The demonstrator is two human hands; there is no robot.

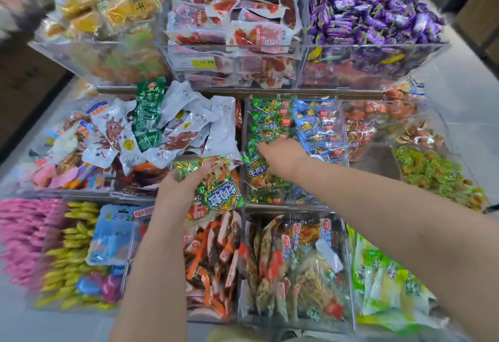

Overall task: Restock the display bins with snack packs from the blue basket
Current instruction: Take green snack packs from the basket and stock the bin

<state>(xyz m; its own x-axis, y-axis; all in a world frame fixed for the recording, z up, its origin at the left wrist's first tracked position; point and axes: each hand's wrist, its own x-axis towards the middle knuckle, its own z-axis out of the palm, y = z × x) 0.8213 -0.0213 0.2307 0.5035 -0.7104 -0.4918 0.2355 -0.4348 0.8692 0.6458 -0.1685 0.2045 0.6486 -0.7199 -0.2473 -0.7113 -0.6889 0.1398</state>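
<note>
Fingers [200,171] of our left hand [181,187] grip green packs [218,193]. We cannot tell the grip of the right hand [283,152], down in the bin [243,136]. We should lay them in neat rows.

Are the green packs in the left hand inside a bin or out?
Out: the left hand grips the green packs over the bin walls, resting in none.

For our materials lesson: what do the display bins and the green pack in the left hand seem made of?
Display bins: clear rigid plastic, probably acrylic; contents show through glossy walls. Green pack: shiny plastic film, perhaps metallised; it crinkles and glints.
</note>
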